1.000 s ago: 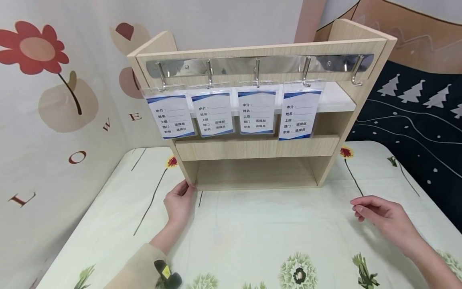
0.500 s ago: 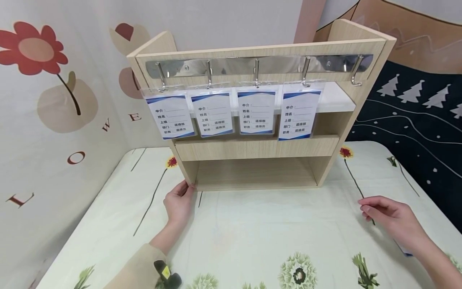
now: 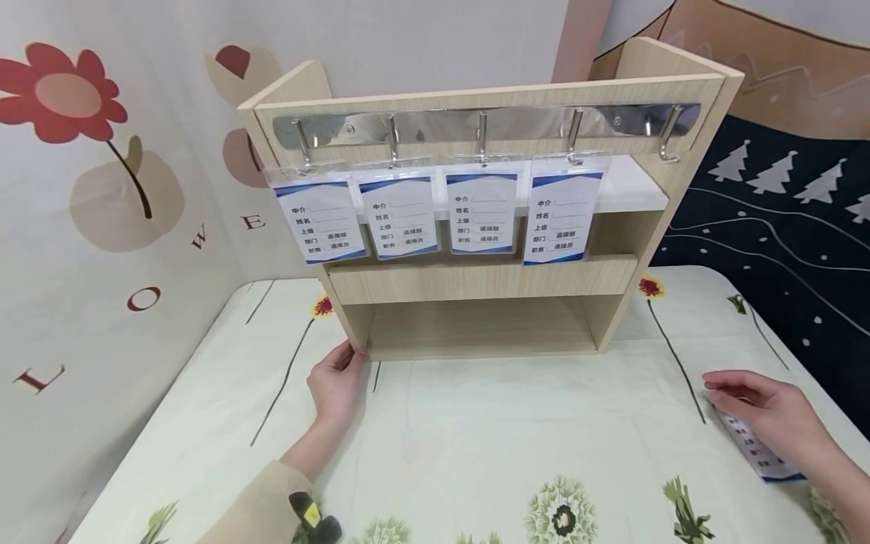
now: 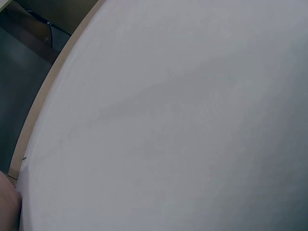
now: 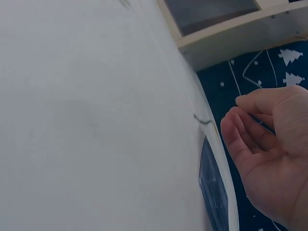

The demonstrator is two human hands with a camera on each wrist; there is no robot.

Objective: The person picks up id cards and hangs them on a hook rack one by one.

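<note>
In the head view my left hand (image 3: 334,384) grips the lower left front corner of a small wooden shelf (image 3: 482,278); in the left wrist view only a sliver of that hand (image 4: 7,204) shows. Four-line ID badges in clear holders hang from the metal hook rail (image 3: 424,125), the rightmost being one badge (image 3: 563,215). The far right hook (image 3: 671,134) bears nothing. My right hand (image 3: 771,412), fingers loosely curled around nothing, is over another ID badge (image 3: 756,452) lying on the table. In the right wrist view this badge (image 5: 213,185) lies apart from the fingertips.
A pale flowered cloth covers the table (image 3: 476,431). Behind it hang a light printed curtain (image 3: 149,189) at left and a dark cloth with white trees (image 3: 782,204) at right. A black wrist device (image 3: 314,517) sits by the left sleeve (image 3: 261,502).
My right hand has moved to the right, uncovering the badge on the table. My left hand stays at the shelf corner, and the hanging badges have not moved.
</note>
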